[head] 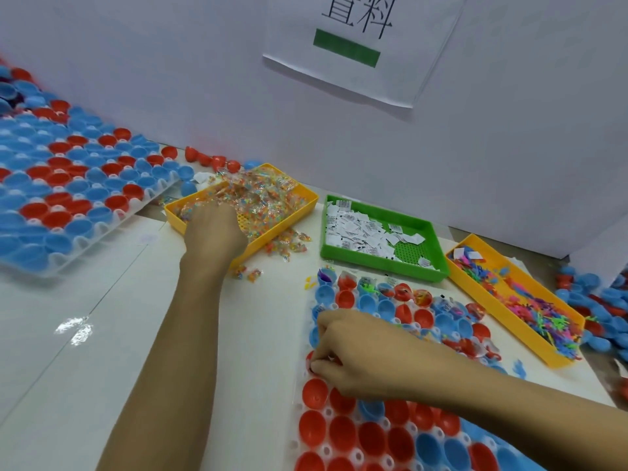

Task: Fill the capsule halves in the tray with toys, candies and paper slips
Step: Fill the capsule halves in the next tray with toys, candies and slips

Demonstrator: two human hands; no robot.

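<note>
A white tray (299,407) of red and blue capsule halves lies in front of me at the lower right; several far halves hold toys, candies or slips. My right hand (353,355) hovers over its left side, fingers curled down into a red half (311,360), pinching something small that I cannot make out. My left hand (212,229) reaches into the yellow tray (238,229) of wrapped candies (258,195), fingers curled down among them and hidden. A green tray (380,263) holds paper slips (356,229). Another yellow tray (530,338) holds small coloured toys (543,307).
A second large tray (68,260) of blue and red halves sits at the far left. Loose candies (289,243) lie beside the candy tray. Loose capsule halves (608,307) pile at the right edge and along the white wall (204,79). A paper sign (360,45) hangs on the wall.
</note>
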